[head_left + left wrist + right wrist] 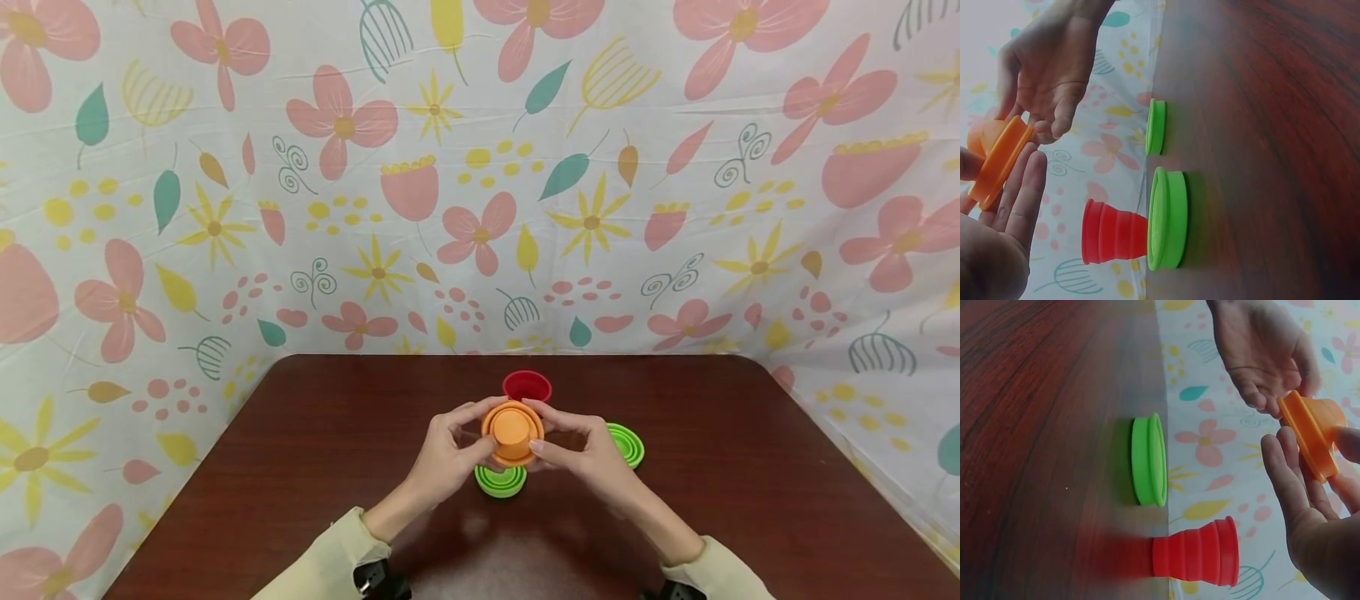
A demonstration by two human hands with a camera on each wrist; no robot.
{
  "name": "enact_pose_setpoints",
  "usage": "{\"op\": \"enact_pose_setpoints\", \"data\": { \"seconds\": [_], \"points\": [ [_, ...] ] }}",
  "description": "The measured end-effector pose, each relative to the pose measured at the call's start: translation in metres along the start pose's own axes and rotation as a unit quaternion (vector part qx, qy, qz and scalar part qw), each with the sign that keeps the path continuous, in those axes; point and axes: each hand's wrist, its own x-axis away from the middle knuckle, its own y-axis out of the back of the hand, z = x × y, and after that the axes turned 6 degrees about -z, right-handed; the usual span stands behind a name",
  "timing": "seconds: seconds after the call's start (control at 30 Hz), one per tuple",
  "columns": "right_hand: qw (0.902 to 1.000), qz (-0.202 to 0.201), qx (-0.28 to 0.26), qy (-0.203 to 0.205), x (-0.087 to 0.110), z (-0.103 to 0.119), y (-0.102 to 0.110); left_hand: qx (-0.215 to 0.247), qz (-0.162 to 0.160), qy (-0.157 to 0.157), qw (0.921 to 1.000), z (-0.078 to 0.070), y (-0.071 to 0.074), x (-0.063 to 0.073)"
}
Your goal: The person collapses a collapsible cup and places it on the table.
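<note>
An orange collapsible silicone cup (513,433) is held up above the table between both hands, its narrow base facing the head camera and bulging out from the wide rim. The left hand (444,454) grips its left side, thumb on the face and fingers around the rim. On the opposite side the right hand (592,457) pinches it in much the same way. Just below the hands in the head view lies a flattened green collapsible cup (501,483). A second flattened green cup (627,445) is past the right hand. Behind the orange cup stands a red collapsible cup (1116,232), fully extended.
Everything sits on a dark brown wooden table (315,433) with rounded far corners. A white cloth (480,167) printed with flowers and leaves hangs behind it and along the sides.
</note>
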Motion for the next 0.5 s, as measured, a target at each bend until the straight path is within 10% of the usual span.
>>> {"op": "enact_pose_setpoints", "data": {
  "seconds": [0.5],
  "points": [
    [0.9999,-0.004,0.004,0.014,-0.0002,-0.0042,0.0029,0.045,0.060,0.023,0.9969,-0.0003,0.0013,-0.0013]
  ]
}}
